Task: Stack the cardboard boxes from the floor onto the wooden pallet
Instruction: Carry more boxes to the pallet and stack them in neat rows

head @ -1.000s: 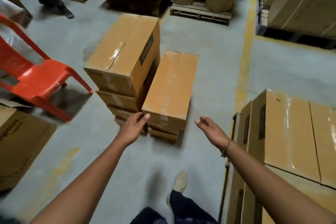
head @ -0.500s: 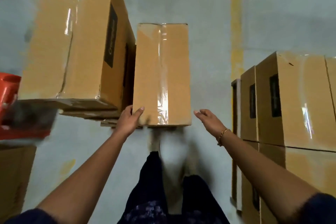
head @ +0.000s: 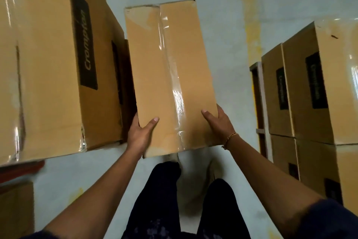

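So the cardboard box sits dead centre in front of the person, long axis running straight away from them, taped seam up. Both hands have its near end. The left hand clamps the near-left corner, thumb on top, fingers down the tight gap beside the taller stack. The right hand grips the near-right corner the same way. Can't tell if it's lifted clear yet. The wooden pallet with its stacked boxes is off to the right across a strip of floor, so I'd guess the carry swings rightward, right hand leading.
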`<state>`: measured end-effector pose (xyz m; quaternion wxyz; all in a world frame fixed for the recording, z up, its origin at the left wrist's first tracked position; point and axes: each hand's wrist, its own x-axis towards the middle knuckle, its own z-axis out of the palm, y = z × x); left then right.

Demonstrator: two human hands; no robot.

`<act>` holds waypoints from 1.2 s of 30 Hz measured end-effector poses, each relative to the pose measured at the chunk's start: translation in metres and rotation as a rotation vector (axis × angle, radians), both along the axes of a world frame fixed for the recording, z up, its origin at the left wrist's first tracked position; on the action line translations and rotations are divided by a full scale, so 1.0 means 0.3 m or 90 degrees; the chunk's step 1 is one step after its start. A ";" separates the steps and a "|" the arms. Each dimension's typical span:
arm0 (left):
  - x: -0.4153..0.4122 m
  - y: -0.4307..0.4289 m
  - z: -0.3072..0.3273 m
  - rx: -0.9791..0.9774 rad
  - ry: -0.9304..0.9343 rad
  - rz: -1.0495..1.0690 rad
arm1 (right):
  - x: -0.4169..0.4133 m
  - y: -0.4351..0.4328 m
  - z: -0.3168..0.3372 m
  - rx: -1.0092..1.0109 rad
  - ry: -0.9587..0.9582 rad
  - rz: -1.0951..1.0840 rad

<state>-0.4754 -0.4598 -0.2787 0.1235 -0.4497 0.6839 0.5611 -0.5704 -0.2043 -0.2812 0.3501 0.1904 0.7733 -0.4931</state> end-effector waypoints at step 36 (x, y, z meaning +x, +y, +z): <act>0.129 2.101 0.716 0.082 0.215 -0.492 | 0.839 2.097 0.858 0.160 0.218 -0.486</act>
